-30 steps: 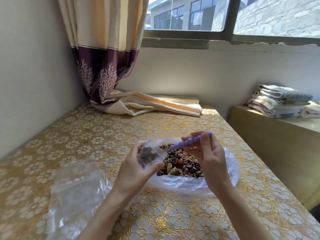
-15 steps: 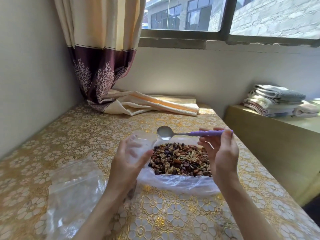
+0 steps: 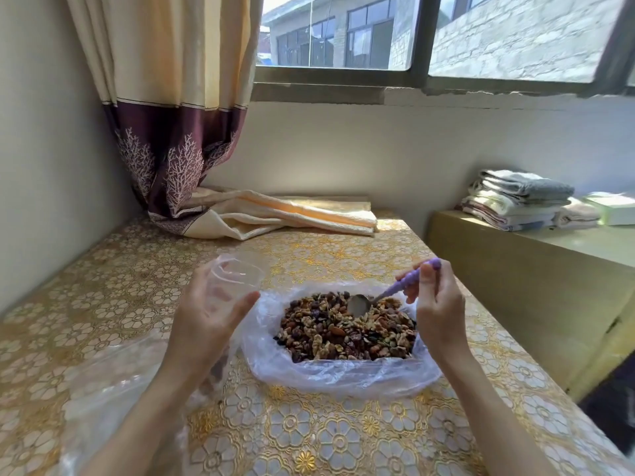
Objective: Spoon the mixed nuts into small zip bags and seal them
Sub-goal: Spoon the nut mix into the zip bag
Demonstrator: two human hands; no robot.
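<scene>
A heap of mixed nuts [image 3: 347, 329] lies in a large open clear plastic bag [image 3: 343, 374] on the gold-patterned table [image 3: 309, 434]. My left hand [image 3: 209, 321] holds a small clear zip bag [image 3: 233, 280] upright with its mouth open, just left of the nuts; nuts inside it show below my palm. My right hand [image 3: 436, 304] grips the purple handle of a metal spoon [image 3: 385, 295]. The spoon's bowl rests on the far side of the nut heap.
A pile of clear plastic bags [image 3: 113, 389] lies at the front left. A curtain [image 3: 178, 132] and folded cream cloth [image 3: 285, 214] sit at the table's far edge. A lower bench [image 3: 536, 276] on the right carries folded towels [image 3: 515, 199].
The spoon left the small bag's mouth, swung up empty and came down onto the nut heap. My left hand drew the small bag to the left and raised it.
</scene>
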